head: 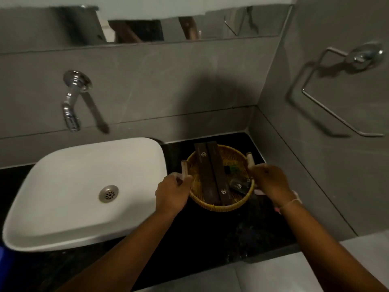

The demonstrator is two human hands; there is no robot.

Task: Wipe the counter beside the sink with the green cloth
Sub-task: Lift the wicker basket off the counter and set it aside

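The counter is black stone with faint pale speckles. The sink on it is plain white, its drain dull silver with a ring of small holes. The basket is woven in golden yellow, with pale pinkish handles. In it lie two dark brown boxes, each bearing a small white hexagon mark. The wall tiles are matt grey; the tap and towel ring are shiny chrome.
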